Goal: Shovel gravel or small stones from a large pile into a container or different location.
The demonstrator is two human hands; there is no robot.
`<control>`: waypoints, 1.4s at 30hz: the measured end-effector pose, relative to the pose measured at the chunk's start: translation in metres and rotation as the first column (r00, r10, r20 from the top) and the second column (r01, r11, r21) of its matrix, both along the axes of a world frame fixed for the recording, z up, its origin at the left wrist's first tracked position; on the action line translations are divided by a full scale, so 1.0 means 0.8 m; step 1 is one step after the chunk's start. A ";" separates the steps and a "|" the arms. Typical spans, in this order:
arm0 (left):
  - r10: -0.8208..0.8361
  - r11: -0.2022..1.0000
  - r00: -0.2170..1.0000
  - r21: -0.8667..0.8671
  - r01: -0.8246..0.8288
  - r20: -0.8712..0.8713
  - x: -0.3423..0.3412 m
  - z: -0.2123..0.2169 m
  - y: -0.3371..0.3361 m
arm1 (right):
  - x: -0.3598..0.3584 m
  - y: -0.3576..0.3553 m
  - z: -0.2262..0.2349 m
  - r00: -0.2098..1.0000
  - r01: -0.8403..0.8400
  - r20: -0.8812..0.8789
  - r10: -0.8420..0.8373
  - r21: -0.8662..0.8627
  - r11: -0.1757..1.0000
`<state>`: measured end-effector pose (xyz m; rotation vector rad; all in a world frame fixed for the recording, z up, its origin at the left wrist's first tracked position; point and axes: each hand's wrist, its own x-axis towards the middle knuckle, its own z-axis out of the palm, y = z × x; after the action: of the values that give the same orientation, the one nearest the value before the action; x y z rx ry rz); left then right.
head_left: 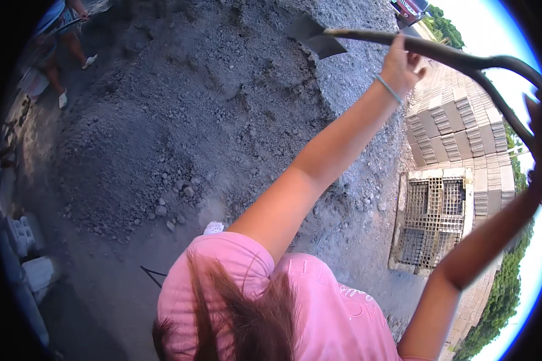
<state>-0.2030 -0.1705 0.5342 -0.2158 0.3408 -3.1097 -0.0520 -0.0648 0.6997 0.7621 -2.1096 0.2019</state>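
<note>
A shovel [451, 57] with a dark flat blade and a long shaft slants across the upper right. Its blade [317, 37] is over the upper part of a grey heap of sand and gravel [180, 114]; whether it touches the heap I cannot tell. My left hand [403, 67], with a thin band at the wrist, is closed about the shaft partway along. At the right rim my right hand [539, 120] is around the shovel's forked handle end, dark and partly cut off. Both arms are stretched out from a pink shirt.
Another person [69, 36] holds a long-handled tool at the upper left. Stacked concrete blocks [457, 129] and a framed grate [430, 219] stand at the right. Loose stones [183, 188] lie at the heap's foot. Pale blocks [39, 271] sit at the left; a vehicle [411, 8] is far off.
</note>
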 end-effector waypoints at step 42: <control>-0.352 0.906 0.901 0.334 0.260 0.253 0.168 -0.362 0.026 | 0.197 0.008 -0.247 0.935 -0.051 0.355 0.002 0.128 0.990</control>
<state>-0.0685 -0.1499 0.2448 0.3619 0.8955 -3.2570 0.1059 -0.0587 0.5022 0.8882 -2.4759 0.2257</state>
